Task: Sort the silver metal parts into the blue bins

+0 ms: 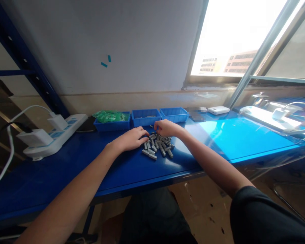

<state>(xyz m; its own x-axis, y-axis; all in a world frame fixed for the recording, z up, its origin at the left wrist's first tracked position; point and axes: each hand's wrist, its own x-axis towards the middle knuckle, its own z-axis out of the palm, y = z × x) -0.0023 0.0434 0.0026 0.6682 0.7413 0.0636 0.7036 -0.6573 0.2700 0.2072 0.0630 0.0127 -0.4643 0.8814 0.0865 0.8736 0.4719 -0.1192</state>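
A loose pile of small, elongated grey metal pieces (pixel 157 144) lies on the blue tabletop. At the pile's left edge is my left hand (pixel 134 139), palm down, thumb apart from its bent fingers. Its fingertips reach the nearest pieces, and I see nothing held in it. Over the back of the pile, my right hand (pixel 167 128) is closed, with fingers curled downward. Whatever its fingertips may hold is hidden. One small piece (pixel 151 126) lies apart, behind the pile between the hands.
Behind the hands stand a blue bin with green plastic bags (pixel 112 116), a middle blue bin (pixel 146 121) with small pieces inside and a right blue bin (pixel 178 118). Power strips (pixel 40 149) sit at both ends of the blue table (pixel 91 169). A white box (pixel 218 110) lies further right.
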